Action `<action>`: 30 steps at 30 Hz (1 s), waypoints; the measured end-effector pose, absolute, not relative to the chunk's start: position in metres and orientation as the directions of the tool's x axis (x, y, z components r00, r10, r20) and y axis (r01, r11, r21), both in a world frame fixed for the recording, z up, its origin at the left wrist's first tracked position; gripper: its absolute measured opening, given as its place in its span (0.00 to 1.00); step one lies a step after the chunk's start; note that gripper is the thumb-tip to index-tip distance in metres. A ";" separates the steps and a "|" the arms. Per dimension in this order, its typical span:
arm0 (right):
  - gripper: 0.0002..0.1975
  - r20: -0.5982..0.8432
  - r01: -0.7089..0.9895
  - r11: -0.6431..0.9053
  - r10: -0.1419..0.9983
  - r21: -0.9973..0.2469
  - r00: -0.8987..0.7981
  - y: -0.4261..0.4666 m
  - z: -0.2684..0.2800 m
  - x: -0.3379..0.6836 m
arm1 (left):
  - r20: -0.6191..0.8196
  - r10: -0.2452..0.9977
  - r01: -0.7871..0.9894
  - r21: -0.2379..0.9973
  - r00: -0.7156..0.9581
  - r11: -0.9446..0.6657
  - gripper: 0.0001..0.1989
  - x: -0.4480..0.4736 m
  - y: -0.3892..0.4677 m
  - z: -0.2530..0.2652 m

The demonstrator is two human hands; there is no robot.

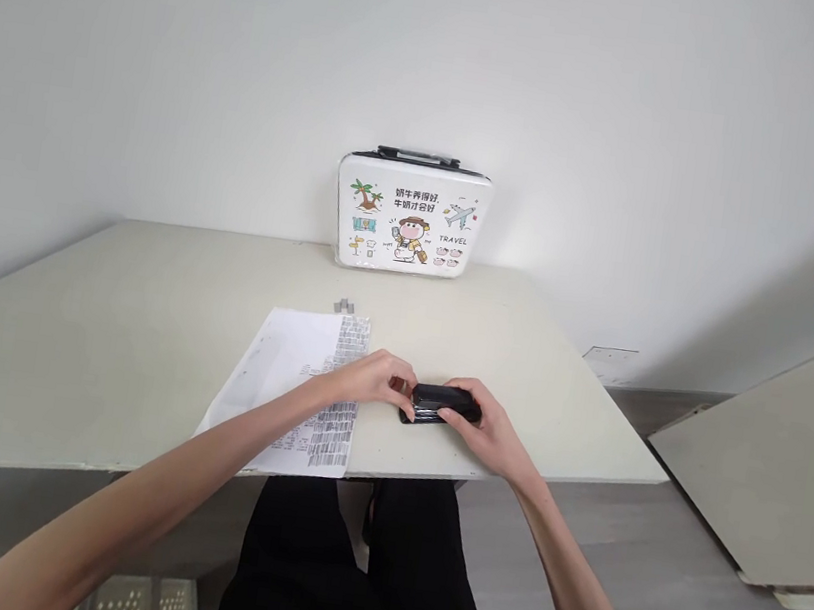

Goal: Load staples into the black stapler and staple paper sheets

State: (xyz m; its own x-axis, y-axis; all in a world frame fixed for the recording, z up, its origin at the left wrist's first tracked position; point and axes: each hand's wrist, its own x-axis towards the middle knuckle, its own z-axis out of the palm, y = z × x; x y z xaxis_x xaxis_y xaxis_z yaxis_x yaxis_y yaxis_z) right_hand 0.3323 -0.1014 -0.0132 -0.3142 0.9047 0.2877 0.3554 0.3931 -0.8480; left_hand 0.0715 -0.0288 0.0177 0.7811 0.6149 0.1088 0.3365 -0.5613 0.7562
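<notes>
A black stapler [431, 398] lies on the table, right of a stack of papers. My right hand [491, 432] is wrapped around its right end, thumb along the near side. At its left end, the fingers of my left hand [382, 379] are closed in a pinch on the stapler's tip. The printed papers [296, 340], covered in dark marks along their right side, lie under my left wrist. Just behind them are a few small grey pieces [344, 306] that look like strips of staples.
A white case [410, 220] with cartoon prints and a black handle stands against the wall at the back of the pale table [149, 309]. A pale panel [779, 458] stands off to the right. Baskets [142, 604] sit below the table's front edge at lower left.
</notes>
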 end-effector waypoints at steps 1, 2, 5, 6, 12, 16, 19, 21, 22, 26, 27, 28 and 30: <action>0.15 0.291 0.358 0.394 0.905 -0.847 -0.309 -0.101 -0.013 0.332 | 0.101 0.614 0.346 0.750 0.783 -0.564 0.24 0.072 -0.030 0.020; 0.15 0.293 0.360 0.393 0.907 -0.846 -0.301 -0.101 -0.014 0.331 | 0.092 0.615 0.360 0.740 0.783 -0.569 0.24 0.073 -0.031 0.022; 0.15 0.281 0.370 0.369 0.921 -0.852 -0.271 -0.101 -0.016 0.331 | 0.081 0.625 0.424 0.666 0.776 -0.613 0.24 0.067 -0.039 0.029; 0.15 0.273 0.373 0.359 0.925 -0.856 -0.264 -0.101 -0.016 0.330 | 0.093 0.630 0.447 0.626 0.771 -0.639 0.23 0.062 -0.044 0.031; 0.16 0.212 0.374 0.299 0.943 -0.878 -0.256 -0.104 -0.014 0.331 | 0.168 0.671 0.564 0.419 0.722 -0.712 0.22 -0.009 -0.096 0.044; 0.16 0.193 0.392 0.277 0.951 -0.878 -0.239 -0.107 -0.012 0.332 | 0.158 0.735 0.657 0.354 0.660 -0.666 0.23 -0.059 -0.140 0.048; 0.16 0.179 0.396 0.266 0.953 -0.879 -0.242 -0.107 -0.012 0.332 | 0.121 0.743 0.694 0.285 0.659 -0.662 0.34 -0.077 -0.167 0.041; 0.17 0.170 0.393 0.261 0.952 -0.882 -0.253 -0.106 -0.013 0.333 | 0.098 0.742 0.707 0.243 0.663 -0.664 0.41 -0.077 -0.179 0.032; 0.17 0.167 0.391 0.260 0.952 -0.883 -0.257 -0.106 -0.014 0.334 | 0.094 0.747 0.716 0.225 0.659 -0.660 0.42 -0.074 -0.184 0.026; 0.18 0.151 0.388 0.250 0.952 -0.887 -0.267 -0.104 -0.015 0.335 | 0.151 0.791 0.766 0.200 0.593 -0.612 0.36 -0.053 -0.197 0.009; 0.18 0.145 0.391 0.247 0.951 -0.887 -0.273 -0.104 -0.016 0.336 | 0.166 0.798 0.772 0.203 0.580 -0.603 0.34 -0.047 -0.198 0.007; 0.18 0.142 0.394 0.249 0.950 -0.885 -0.279 -0.104 -0.016 0.336 | 0.177 0.802 0.776 0.206 0.570 -0.597 0.32 -0.041 -0.200 0.005; 0.19 0.144 0.403 0.257 0.946 -0.879 -0.290 -0.103 -0.017 0.337 | 0.182 0.806 0.778 0.211 0.563 -0.592 0.29 -0.030 -0.200 0.003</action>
